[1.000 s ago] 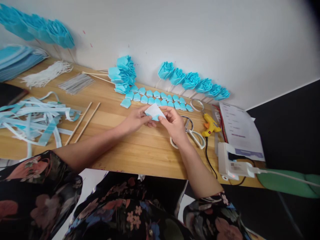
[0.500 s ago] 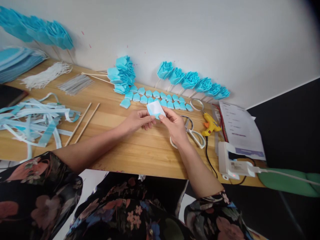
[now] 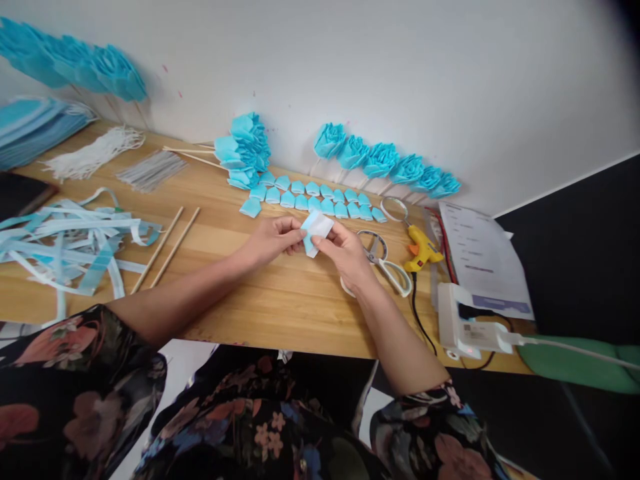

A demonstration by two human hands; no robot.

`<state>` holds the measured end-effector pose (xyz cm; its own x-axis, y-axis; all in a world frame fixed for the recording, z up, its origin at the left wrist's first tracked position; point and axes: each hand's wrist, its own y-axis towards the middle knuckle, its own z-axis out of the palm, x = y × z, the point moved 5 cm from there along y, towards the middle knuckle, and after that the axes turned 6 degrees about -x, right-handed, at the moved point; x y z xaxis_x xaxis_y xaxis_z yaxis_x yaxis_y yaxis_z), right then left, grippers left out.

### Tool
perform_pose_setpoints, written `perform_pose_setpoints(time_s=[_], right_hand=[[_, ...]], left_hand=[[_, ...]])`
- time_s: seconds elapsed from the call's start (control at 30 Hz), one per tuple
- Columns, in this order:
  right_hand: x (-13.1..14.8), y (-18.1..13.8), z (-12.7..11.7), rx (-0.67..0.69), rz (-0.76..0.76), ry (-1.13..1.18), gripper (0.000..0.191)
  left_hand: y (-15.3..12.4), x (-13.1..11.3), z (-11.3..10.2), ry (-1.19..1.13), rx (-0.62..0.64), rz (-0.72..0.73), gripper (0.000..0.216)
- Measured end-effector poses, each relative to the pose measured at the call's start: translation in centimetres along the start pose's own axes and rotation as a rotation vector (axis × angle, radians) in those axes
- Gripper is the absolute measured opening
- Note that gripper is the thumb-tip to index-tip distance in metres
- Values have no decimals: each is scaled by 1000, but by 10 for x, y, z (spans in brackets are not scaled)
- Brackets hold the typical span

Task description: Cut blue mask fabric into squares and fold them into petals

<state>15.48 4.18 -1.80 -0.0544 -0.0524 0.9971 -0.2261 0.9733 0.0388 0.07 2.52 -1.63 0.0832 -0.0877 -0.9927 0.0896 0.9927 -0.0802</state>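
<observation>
A small piece of blue-and-white mask fabric (image 3: 318, 229), partly folded over, is held up between my hands above the table. My left hand (image 3: 277, 238) pinches its left edge with thumb and fingers. On the other side my right hand (image 3: 345, 248) grips it, the thumb lying on the front face. Just beyond are rows of folded blue petals (image 3: 300, 203). Under and beside my right wrist lie white-handled scissors (image 3: 395, 275), partly covered by the hand.
Blue fabric roses (image 3: 381, 161) on sticks lean along the wall, with a bunch (image 3: 245, 150) lying left of them. At right are a yellow glue gun (image 3: 423, 249) and a power strip (image 3: 453, 320). Cut strips (image 3: 75, 243), two wooden sticks (image 3: 175, 247) and stacked masks (image 3: 40, 130) occupy the left.
The fabric piece has turned and been folded further, with a blue flap now showing along its left side. Both hands stay in nearly the same place, still holding it.
</observation>
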Motion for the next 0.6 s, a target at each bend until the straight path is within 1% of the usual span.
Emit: perform_pose_setpoints(time_s=[0.1, 0.2, 0.33, 0.43, 0.5, 0.6], right_hand=[[0, 0, -1, -27, -3, -19, 30], [0, -1, -2, -56, -14, -27, 32], [-1, -1, -2, -44, -1, 18, 33], [-1, 0, -1, -5, 12, 32, 35], [-1, 0, -2, 0, 9, 12, 34], [0, 0, -5, -30, -19, -20, 29]], left_hand=[[-1, 1, 0, -23, -10, 10, 22], [-2, 4, 2, -82, 9, 10, 29], [-1, 7, 2, -135, -4, -14, 30], [-1, 7, 0, -67, -23, -28, 27], [-2, 5, 1, 10, 6, -18, 26], [-3, 3, 4, 86, 67, -12, 27]])
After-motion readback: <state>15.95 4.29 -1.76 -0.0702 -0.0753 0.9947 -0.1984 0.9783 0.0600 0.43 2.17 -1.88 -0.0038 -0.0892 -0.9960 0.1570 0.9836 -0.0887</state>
